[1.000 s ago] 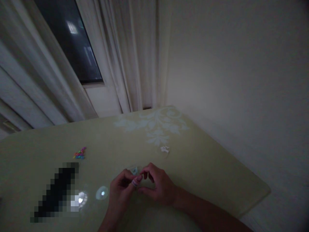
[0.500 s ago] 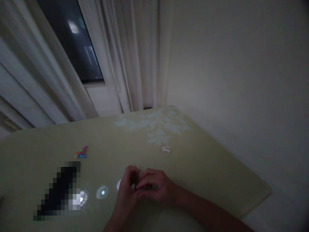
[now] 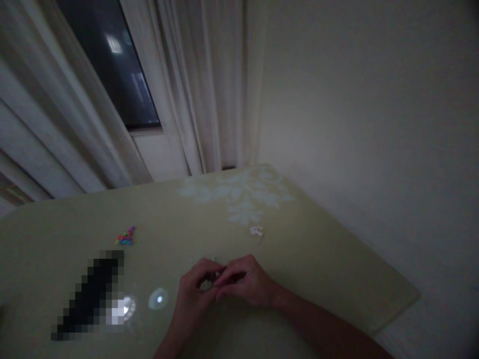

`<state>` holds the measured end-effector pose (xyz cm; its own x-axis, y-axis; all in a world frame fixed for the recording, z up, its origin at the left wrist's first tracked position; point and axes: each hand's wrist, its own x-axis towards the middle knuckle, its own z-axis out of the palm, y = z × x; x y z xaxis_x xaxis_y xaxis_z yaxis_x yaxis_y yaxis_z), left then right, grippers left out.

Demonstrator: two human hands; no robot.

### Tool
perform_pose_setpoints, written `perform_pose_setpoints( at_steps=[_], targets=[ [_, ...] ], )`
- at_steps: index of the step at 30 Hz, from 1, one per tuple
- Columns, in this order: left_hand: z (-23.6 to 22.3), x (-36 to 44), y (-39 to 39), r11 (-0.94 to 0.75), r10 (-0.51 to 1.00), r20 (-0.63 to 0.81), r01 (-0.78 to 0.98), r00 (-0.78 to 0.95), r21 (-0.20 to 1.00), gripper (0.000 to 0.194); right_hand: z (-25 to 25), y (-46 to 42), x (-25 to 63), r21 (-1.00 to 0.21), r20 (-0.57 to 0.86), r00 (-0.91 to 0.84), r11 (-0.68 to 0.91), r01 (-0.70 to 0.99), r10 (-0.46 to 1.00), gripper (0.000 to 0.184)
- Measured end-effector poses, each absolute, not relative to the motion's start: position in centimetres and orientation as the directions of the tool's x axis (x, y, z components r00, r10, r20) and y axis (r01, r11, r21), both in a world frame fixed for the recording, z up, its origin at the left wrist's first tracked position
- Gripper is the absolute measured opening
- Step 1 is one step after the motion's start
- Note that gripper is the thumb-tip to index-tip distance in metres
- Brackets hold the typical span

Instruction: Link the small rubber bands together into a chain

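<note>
Over the greenish tabletop (image 3: pixel 322 264), left fingers (image 3: pixel 202 268) and right fingers (image 3: pixel 236 268) curl together, anything pinched between them hidden.

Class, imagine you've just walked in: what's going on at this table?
A person's left hand and right hand meet at the fingertips above the table. Anything pinched between them is hidden or too small to make out. Small white pieces lie beyond the hands, and a little colourful heap lies off to the left.

Pale curtains (image 3: pixel 209 89) flanking dark window (image 3: pixel 105 60); wall (image 3: pixel 355 109) right.
</note>
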<state>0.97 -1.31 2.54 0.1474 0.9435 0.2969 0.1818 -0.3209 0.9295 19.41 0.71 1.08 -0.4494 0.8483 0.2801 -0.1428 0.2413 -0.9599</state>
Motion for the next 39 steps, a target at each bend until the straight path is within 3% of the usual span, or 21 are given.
perform_pose_setpoints(
  at_steps=[21,26,30,39],
  targets=[
    [2.41,0.65,-1.00,-0.143,0.975,0.131,0.051,0.180,0.988,0.020,1.73,1.04,19.72,-0.970,0.234,-0.379,0.239,-0.033,0.896,0.033],
    [2.00,0.74,-0.86,-0.188,0.979,0.182,0.069,0.096,0.980,0.023,1.71,0.94,19.76,-0.955,0.288,-0.467,0.287,-0.075,0.836,0.044],
    [2.19,0.96,-0.89,-0.221,0.971,0.209,0.100,0.118,0.970,0.022,1.49,0.89,19.64,-0.933,0.335,-0.481,0.357,-0.050,0.810,0.035],
    [2.31,0.80,-0.89,-0.137,0.982,0.132,0.034,0.132,0.990,0.021,1.33,1.07,19.74,-0.909,0.392,-0.427,0.416,-0.040,0.815,0.031]
  ],
)
